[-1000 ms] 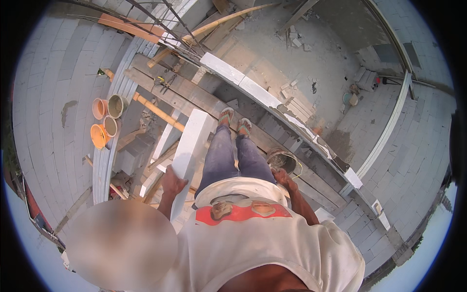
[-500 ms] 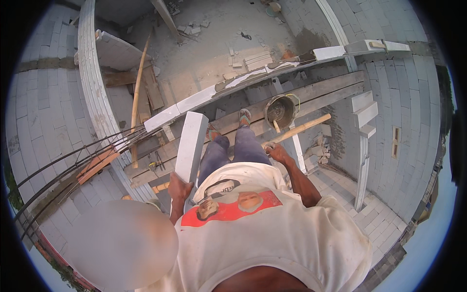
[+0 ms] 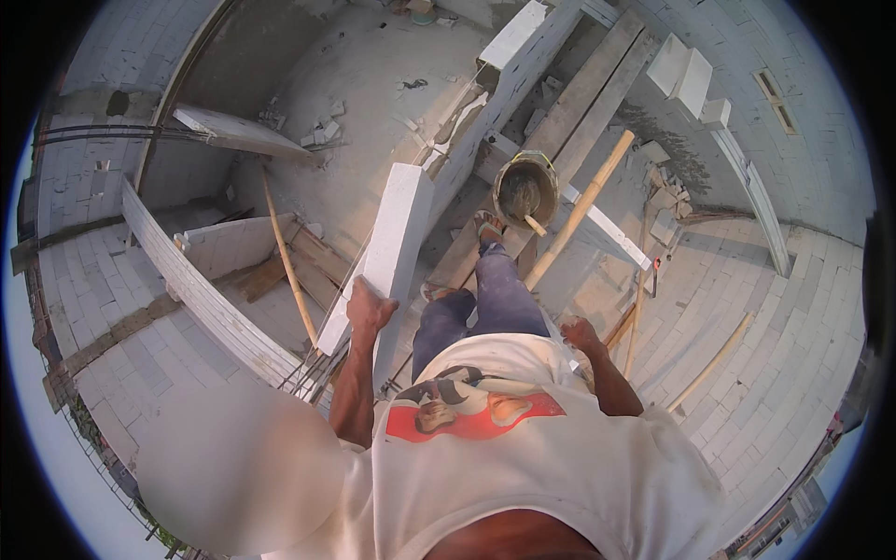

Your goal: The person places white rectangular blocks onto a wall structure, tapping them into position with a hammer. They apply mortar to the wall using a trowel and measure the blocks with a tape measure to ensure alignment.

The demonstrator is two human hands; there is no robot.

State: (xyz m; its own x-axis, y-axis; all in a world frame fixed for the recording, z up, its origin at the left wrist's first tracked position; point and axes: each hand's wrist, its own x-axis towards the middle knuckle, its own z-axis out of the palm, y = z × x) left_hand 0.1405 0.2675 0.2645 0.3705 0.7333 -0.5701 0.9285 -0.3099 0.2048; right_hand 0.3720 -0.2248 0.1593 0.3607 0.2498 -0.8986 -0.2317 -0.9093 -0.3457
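My left hand (image 3: 371,306) grips the near end of a long white building block (image 3: 401,219), fingers and thumb against its sides. The block slants up and away from me beside a narrow wall of white blocks (image 3: 509,89), which has grey mortar along part of its top. My right hand (image 3: 582,336) is at my right side with its fingers curled; what they hold, if anything, I cannot make out. A mortar bucket (image 3: 505,177) with a wooden handle sticking out stands just beyond my feet.
I stand on wooden planks (image 3: 571,112) running along the wall. A bamboo pole (image 3: 586,201) slants past the bucket. Stacked blocks (image 3: 686,79) sit at the far right, with rubble (image 3: 667,191) below. Another bamboo pole (image 3: 289,257) leans at left, near bundled rods.
My view and body have turned, so the wall now runs steeply away from me. The block in my left hand has moved up and away. My right hand has swung right, away from the bamboo pole.
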